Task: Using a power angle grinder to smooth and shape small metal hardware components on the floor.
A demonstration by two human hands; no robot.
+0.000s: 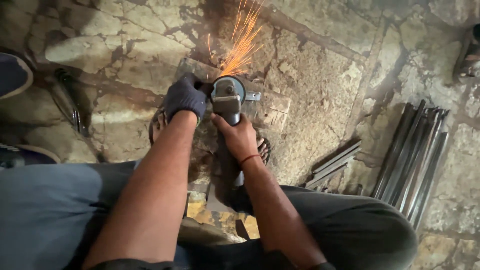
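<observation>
head cam | steep downward look | close over forearms, stone floor (325,100) filling frame

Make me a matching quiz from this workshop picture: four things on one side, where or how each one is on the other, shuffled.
Things:
1. left hand
2. right hand
3. sparks
4. metal bars

Descriptions:
A. lying bundled on the stone floor at the right
B. bare, red thread at the wrist, gripping the grinder body
C. in a dark glove, at the grinder's side
D. orange, flying up from the disc

Pairs: 1-C, 2-B, 3-D, 4-A
</observation>
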